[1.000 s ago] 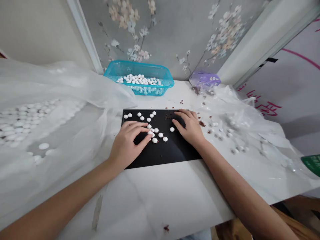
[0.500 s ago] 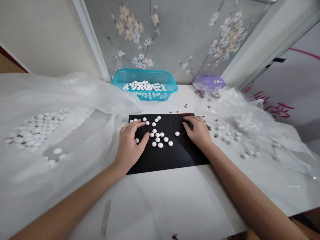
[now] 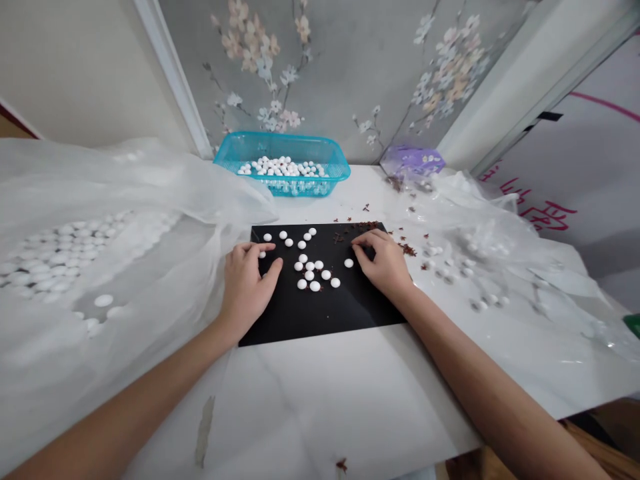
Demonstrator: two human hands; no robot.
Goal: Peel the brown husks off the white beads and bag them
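Note:
My left hand [image 3: 249, 280] rests at the left side of a black mat [image 3: 290, 320], its thumb and forefinger apart. A small white ball [image 3: 262, 255] lies just by its fingertips. Over the right part of the mat, my right hand [image 3: 383, 261] has thumb and forefinger pinched together; whatever is between them is too small to make out. Between the hands lies a loose cluster of white balls [image 3: 309, 275], with reddish-brown bits among them. One single white ball [image 3: 349, 263] sits beside the right thumb. Dark brown star-shaped bits [image 3: 339, 237] are scattered near the mat's far edge.
Behind the mat stands a blue plastic basket [image 3: 225, 160] holding many white balls. A clear plastic bag [image 3: 200, 180] with more balls covers the left side. Crumpled clear plastic [image 3: 540, 287] with balls lies on the right, near a purple packet [image 3: 415, 160].
My left hand has drawn back slightly to the left, uncovering balls on the mat. My right thumb and forefinger have come together and shifted left. The whole view has moved a little.

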